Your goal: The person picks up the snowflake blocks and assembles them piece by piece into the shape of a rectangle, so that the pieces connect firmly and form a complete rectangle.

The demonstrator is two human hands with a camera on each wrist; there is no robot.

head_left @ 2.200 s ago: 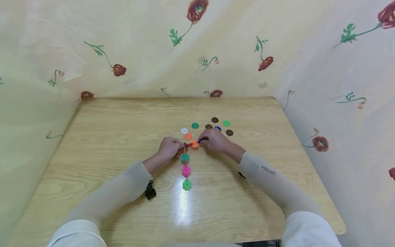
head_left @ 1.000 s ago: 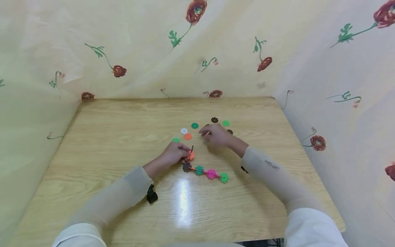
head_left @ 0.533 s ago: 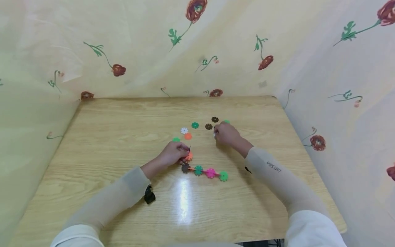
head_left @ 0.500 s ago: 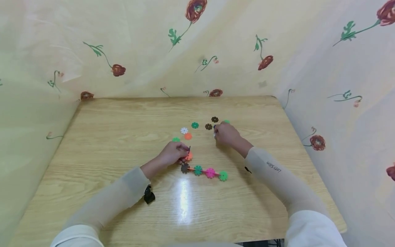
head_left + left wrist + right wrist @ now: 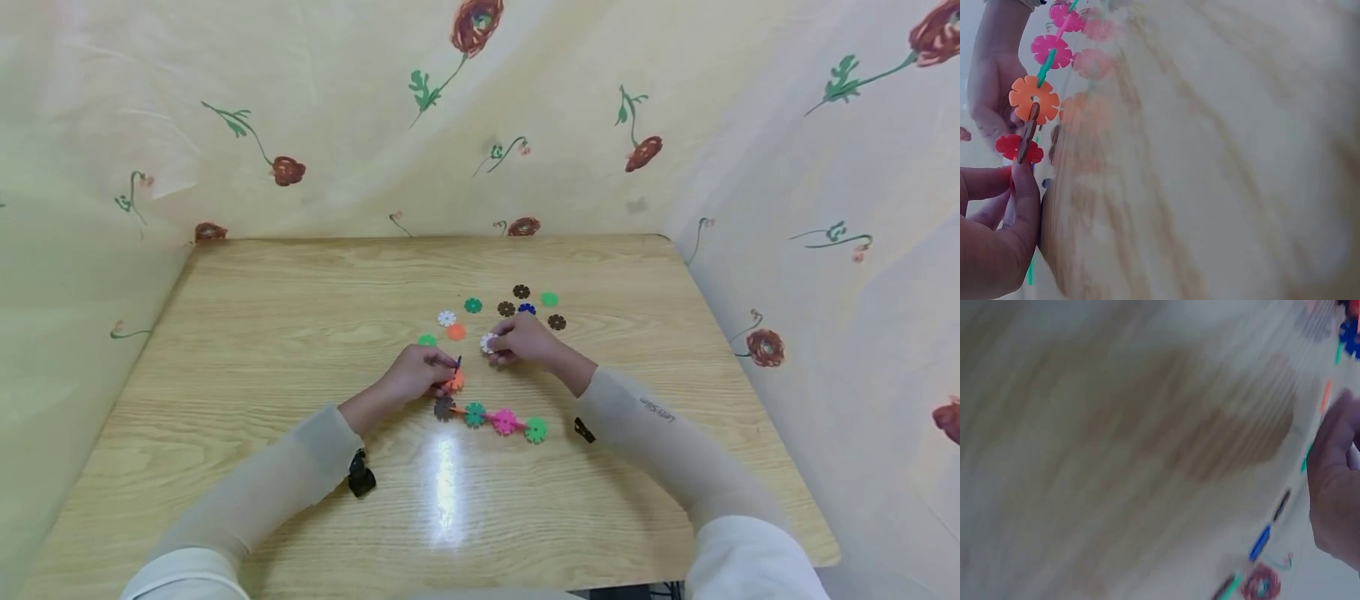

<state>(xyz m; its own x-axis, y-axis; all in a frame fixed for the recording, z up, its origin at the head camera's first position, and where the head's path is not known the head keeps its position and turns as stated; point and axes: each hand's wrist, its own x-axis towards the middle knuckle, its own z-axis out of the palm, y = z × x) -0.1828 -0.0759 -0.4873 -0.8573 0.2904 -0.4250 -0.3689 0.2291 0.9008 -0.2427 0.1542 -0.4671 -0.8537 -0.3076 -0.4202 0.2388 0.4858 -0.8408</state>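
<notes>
In the head view my left hand pinches one end of a chain of notched plastic snowflake discs. At that end an orange disc and a dark blue disc standing on edge show by the fingertips. From there the chain runs right through a dark brown disc, a teal disc, a pink disc and a green disc. A red disc shows at the left fingertips in the left wrist view. My right hand pinches a white disc, a short gap from the chain.
Loose discs lie beyond the hands on the wooden table: a white one, an orange one, a teal one, a blue one, several brown ones and bright green ones. Flowered cloth hangs behind.
The right hand let go of the dark blue disc on the chain, went right among the loose discs, and came back left with the white disc. The chain's tail swung to the right.
</notes>
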